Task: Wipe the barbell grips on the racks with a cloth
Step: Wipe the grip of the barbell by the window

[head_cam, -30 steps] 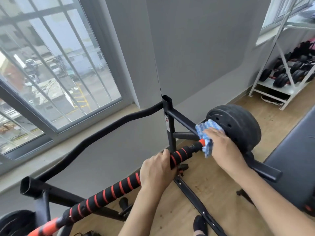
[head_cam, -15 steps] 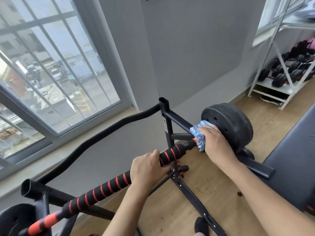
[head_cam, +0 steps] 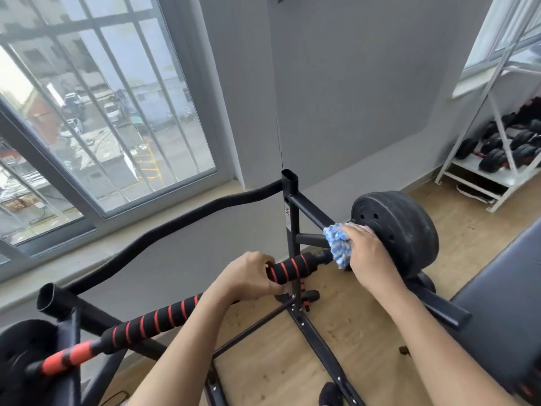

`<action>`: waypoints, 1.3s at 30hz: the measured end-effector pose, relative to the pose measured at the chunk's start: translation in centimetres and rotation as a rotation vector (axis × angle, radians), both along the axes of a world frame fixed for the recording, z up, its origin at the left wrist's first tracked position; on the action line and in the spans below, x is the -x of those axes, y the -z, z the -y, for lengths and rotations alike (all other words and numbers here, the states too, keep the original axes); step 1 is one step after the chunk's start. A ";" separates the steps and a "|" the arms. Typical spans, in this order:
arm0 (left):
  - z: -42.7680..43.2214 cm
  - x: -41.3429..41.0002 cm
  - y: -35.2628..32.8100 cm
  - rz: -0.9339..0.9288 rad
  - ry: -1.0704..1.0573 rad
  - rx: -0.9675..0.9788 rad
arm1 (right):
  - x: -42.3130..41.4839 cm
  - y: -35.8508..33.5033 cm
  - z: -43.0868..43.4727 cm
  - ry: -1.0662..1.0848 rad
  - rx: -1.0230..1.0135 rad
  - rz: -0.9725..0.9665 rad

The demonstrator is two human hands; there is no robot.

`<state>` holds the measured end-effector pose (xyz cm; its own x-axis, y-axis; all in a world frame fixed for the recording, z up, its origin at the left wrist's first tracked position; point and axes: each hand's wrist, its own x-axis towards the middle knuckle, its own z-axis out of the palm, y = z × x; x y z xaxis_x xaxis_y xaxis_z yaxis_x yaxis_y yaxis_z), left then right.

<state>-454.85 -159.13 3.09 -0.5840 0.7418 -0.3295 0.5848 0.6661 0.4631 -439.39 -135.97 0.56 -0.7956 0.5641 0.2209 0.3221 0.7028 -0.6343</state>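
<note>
**Barbell could roll while its far end is wiped**

Barbell grip point(head_cam: 164, 316), black foam with red bands, lies across the rack point(head_cam: 290, 218). The left hand point(head_cam: 248, 276) curls round it near the upright. The right hand point(head_cam: 367, 253) presses a blue cloth point(head_cam: 336, 244) onto the bar's end by the weight plate point(head_cam: 401, 230), fingers wrapped over the cloth. Push too hard sideways and the bar may shift on its rests; the cloth could also snag at the collar.

Soft, even daylight pours in through the big window point(head_cam: 96, 112) on the left, leaving faint shadows on the wooden floor point(head_cam: 345, 326). Straight lines bow near the edges, and the corners look slightly smeared.
</note>
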 end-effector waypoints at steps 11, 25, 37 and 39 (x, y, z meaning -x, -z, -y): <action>1.5 -7.2 -3.2 0.137 -0.277 -0.773 | -2.3 -9.4 8.0 -0.152 1.511 -0.477; 6.9 -6.1 -7.1 0.482 -0.257 -0.862 | -3.7 -6.8 14.1 -0.335 1.446 -0.067; 5.6 2.0 -1.0 0.028 -0.269 -0.489 | -2.1 1.1 18.3 -0.176 1.358 0.177; 5.7 2.5 -0.1 0.117 -0.306 -0.567 | -1.9 2.0 18.3 -0.150 1.328 0.111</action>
<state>-457.36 -164.81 3.18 -0.7806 0.6250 -0.0106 0.3316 0.4285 0.8405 -437.53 -154.30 -1.47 -0.8462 0.2052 -0.4917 0.3909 -0.3880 -0.8347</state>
